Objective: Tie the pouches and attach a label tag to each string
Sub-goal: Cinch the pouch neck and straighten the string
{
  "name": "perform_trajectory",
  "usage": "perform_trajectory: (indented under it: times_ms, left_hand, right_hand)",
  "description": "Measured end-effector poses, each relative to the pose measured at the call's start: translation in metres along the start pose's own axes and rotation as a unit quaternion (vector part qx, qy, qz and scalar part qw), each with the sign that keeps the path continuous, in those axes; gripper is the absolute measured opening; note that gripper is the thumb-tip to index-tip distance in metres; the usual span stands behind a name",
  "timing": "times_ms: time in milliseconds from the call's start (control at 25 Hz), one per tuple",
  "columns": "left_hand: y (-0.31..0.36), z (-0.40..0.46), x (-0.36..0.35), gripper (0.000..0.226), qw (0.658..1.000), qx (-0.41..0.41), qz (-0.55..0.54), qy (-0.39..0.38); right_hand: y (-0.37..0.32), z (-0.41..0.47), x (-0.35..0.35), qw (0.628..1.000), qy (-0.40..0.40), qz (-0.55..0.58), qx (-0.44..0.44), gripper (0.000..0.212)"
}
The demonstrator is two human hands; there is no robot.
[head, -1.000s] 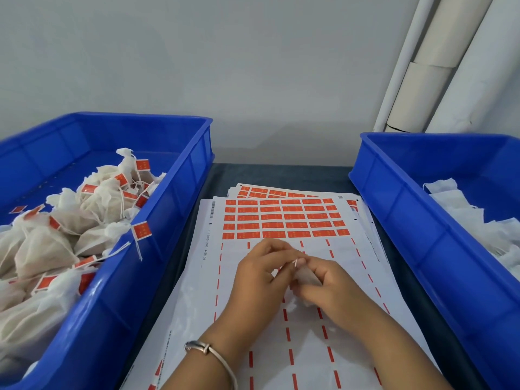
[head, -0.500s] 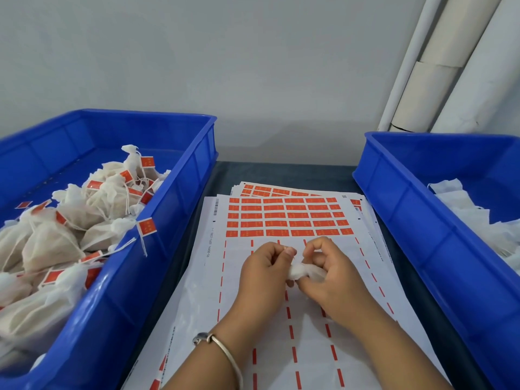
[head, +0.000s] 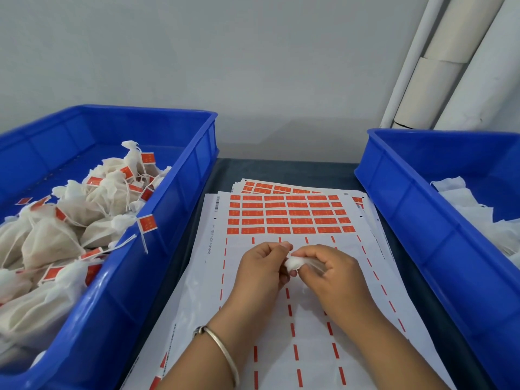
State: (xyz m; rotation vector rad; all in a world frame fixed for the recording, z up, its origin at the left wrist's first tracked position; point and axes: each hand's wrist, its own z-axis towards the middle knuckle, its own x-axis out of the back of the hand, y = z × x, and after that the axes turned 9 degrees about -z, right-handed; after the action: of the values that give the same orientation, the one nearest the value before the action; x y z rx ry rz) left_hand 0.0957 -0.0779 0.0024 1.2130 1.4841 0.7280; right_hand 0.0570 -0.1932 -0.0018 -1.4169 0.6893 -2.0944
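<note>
Both hands met over the sticker sheet on the counter. Left hand and right hand each pinched a small white pouch between them, fingers curled around it. Tied pouches with red tags filled the left blue bin. Loose white pouches lay in the right blue bin.

A barcode and a line of small digits ran along the left margin of the label sheet. The digits were too small to read. Markings on the orange labels were illegible.
</note>
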Motion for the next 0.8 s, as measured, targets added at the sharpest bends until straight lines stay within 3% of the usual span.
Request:
perform_trajectory:
  times_ms: [200,320,400,600,680,800]
  left_hand:
    - [-0.001,0.002,0.003,0.008,0.998,0.020,-0.066,-0.009]
    - [-0.001,0.004,0.003,0.034,0.993,0.027,-0.111,-0.010]
    - [0.002,0.005,0.005,0.041,0.997,0.006,-0.078,0.000]
    - [0.012,0.006,0.013,0.025,0.997,-0.056,-0.015,0.047]
    - [0.009,0.000,0.009,0.013,0.991,-0.105,0.077,0.017]
    - [0.001,-0.008,0.003,0.013,0.954,-0.166,0.247,-0.026]
  right_hand:
    - [0.002,0.005,0.003,0.995,-0.085,0.009,-0.047,0.018]
    - [0.003,0.006,0.004,0.984,-0.119,0.071,-0.115,0.012]
    - [0.004,0.006,0.007,0.975,-0.133,0.102,-0.147,0.014]
    - [0.005,0.007,0.008,0.960,-0.121,0.148,-0.203,0.025]
    - [0.003,0.007,0.007,0.962,-0.101,0.143,-0.211,0.031]
    - [0.004,0.009,0.005,0.962,-0.087,0.148,-0.212,0.024]
